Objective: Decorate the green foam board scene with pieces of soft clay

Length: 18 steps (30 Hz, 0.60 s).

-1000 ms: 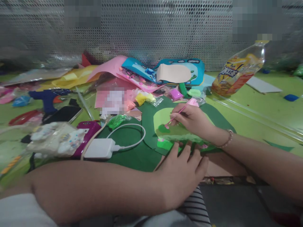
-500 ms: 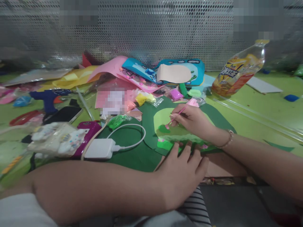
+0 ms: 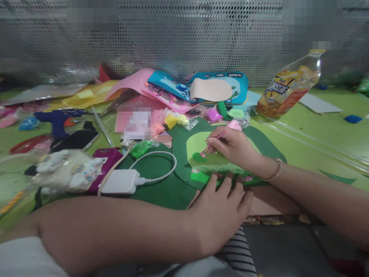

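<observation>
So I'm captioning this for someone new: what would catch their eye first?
The right hand, mid-table, pinches a thin pink stick whose tip meets the light green piece on a dark green sheet. The left hand lies flat at that sheet's near edge. An orange-labelled bottle sits far right.

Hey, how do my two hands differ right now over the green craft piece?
The left hand lies flat with fingers spread, holding nothing; the right hand pinches a thin pink stick. The right wrist wears a bracelet; the left wrist is bare. Both touch the green craft piece.
</observation>
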Each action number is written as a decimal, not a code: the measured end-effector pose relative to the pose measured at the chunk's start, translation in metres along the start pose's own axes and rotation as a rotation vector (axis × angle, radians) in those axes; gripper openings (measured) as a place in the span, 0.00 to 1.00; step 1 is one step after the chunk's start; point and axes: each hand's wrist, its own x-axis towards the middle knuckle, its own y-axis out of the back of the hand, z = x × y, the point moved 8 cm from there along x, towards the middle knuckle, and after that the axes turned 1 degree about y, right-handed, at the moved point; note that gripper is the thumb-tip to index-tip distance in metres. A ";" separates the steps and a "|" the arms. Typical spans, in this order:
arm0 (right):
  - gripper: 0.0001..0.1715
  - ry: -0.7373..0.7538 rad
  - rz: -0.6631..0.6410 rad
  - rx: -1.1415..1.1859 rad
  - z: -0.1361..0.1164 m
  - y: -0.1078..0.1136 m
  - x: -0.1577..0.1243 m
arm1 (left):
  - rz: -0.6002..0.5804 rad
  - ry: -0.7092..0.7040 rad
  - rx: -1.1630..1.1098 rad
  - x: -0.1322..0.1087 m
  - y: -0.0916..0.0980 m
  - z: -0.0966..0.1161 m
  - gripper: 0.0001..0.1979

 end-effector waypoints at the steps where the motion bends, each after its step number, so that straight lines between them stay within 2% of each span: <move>1: 0.11 0.002 -0.006 0.002 0.000 -0.001 0.000 | -0.002 0.000 0.000 0.000 0.000 0.000 0.23; 18: 0.12 0.011 0.003 -0.046 -0.002 0.002 0.001 | -0.009 0.000 0.017 0.000 -0.002 0.000 0.23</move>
